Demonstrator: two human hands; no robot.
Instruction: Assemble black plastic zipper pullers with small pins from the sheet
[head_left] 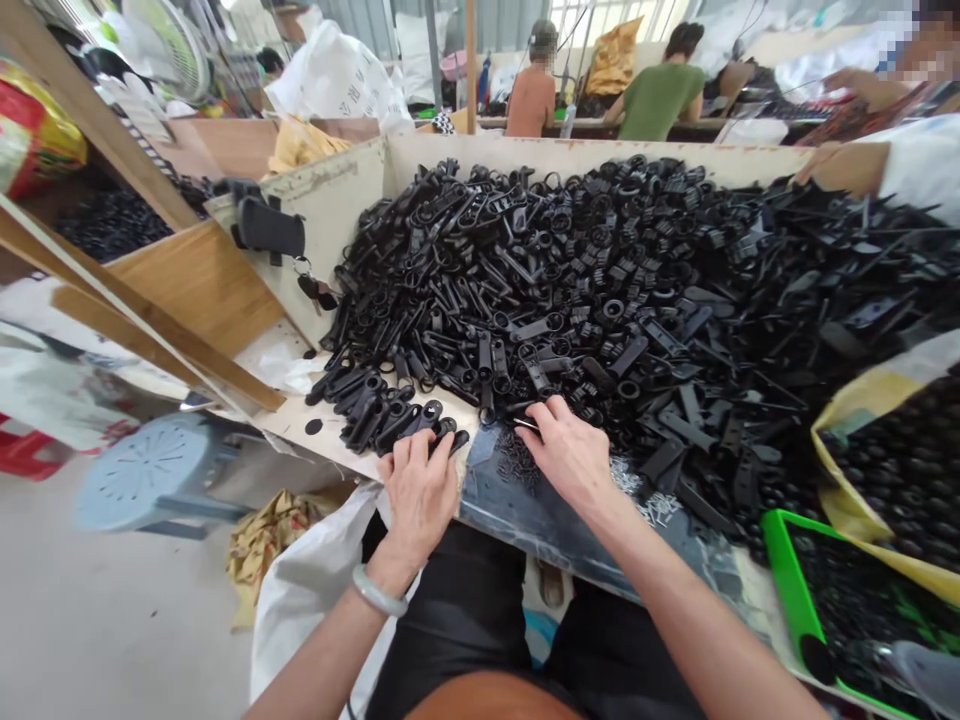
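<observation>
My left hand [420, 492], with a pale bangle on its wrist, has its fingers curled over a long black plastic piece with a round end [459, 440] at the table edge. Beside those fingers lies a row of similar black plastic pieces [364, 405]. My right hand [574, 450] is closed, thumb against fingers, on a thin object with a shiny edge [526, 424]; its kind is unclear. Just below and left of this hand, small dark screws [517, 462] lie on the dark sheet [491, 492]. Silvery small parts [660, 508] lie beneath my right forearm.
A big heap of black plastic parts [540, 270] fills the walled bench beyond my hands. At right are a green tray [780, 560] and a yellow-edged sack [840, 420]. A blue stool [150, 470] stands left. Several people, one in a green shirt [661, 98], sit farther back.
</observation>
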